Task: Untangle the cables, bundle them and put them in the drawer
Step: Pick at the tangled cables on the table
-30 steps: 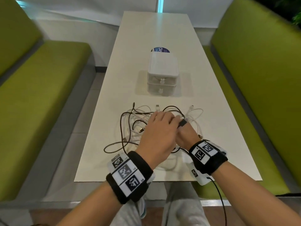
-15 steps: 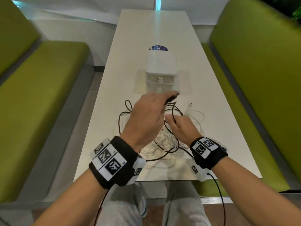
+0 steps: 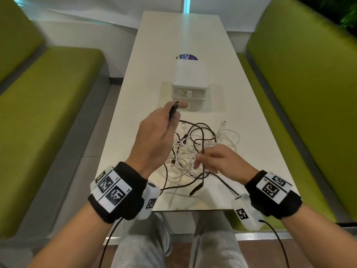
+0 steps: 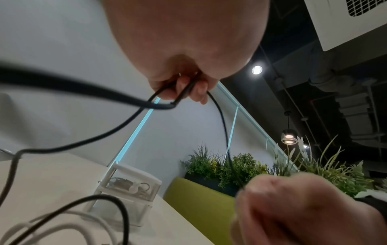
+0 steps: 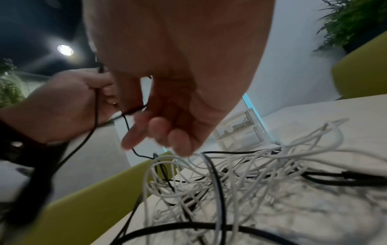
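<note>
Green benches flanked a white desk (image 3: 173,35) where black and white cables (image 3: 195,149) lay tangled, the drawer box (image 3: 190,82) beyond. A black cable ran from the raised left hand (image 3: 156,136), gripping its plug, down to the pinching right hand (image 3: 216,161).

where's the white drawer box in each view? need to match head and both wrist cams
Head: drawer box upper centre on the table, beyond the cable tangle.
Left wrist: lower left of centre, tilted, below the left hand gripping the black cable.
Right wrist: right of centre, behind the tangle, past the right hand.
Shared landmark: the cyan light strip behind the box.
</note>
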A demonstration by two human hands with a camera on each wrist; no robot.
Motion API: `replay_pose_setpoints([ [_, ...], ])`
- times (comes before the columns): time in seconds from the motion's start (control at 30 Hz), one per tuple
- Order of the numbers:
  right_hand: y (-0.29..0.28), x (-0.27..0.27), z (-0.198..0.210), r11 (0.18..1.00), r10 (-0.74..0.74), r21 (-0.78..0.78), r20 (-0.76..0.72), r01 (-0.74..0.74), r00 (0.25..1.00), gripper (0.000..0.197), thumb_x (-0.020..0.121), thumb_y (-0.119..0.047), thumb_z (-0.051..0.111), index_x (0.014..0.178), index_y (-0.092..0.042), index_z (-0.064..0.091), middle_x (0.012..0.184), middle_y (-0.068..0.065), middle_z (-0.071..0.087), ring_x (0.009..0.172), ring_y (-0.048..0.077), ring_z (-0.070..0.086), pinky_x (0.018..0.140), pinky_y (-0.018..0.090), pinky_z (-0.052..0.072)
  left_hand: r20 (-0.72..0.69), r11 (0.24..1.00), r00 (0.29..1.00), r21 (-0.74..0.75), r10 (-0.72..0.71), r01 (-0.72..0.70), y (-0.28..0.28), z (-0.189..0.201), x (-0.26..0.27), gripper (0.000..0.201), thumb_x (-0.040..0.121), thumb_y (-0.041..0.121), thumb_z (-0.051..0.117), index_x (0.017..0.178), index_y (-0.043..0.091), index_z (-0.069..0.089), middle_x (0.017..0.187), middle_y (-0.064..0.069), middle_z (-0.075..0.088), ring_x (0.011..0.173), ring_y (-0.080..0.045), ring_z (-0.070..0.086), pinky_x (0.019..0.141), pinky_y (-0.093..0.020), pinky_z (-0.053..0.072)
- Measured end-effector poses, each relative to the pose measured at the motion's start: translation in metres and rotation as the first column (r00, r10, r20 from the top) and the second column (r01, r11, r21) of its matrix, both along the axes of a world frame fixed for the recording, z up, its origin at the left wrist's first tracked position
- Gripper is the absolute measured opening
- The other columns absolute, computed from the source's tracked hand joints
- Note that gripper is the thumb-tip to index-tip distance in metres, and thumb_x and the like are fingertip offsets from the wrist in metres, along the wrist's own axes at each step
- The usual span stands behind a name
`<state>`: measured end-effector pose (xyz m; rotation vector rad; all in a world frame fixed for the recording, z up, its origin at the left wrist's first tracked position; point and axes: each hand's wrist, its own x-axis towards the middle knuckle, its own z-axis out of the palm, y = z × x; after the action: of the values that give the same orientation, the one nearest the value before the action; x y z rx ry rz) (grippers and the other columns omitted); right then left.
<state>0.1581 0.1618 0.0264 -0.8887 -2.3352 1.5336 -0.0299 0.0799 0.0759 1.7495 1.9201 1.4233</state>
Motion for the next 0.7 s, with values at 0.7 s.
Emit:
replay_pose_setpoints([
  [0.7, -0.049, -0.012, 0.027, 0.925, 0.296, 0.154, 0.281, -0.347, 0.913, 0.025, 0.095, -0.028, 0.056, 0.086, -0.014, 0.075, 0.071, -0.004, 0.072, 0.054, 0.002, 0.058, 0.058, 0.011, 0.043, 0.274, 0.802, 0.873, -0.354, -0.404, 0.482, -0.034, -0.009, 0.005, 0.031, 0.104, 0.011, 0.039, 0.124, 0.022, 0.060, 0.072, -0.002, 0.069, 0.066, -0.015, 0.061, 0.072, -0.034, 0.052],
])
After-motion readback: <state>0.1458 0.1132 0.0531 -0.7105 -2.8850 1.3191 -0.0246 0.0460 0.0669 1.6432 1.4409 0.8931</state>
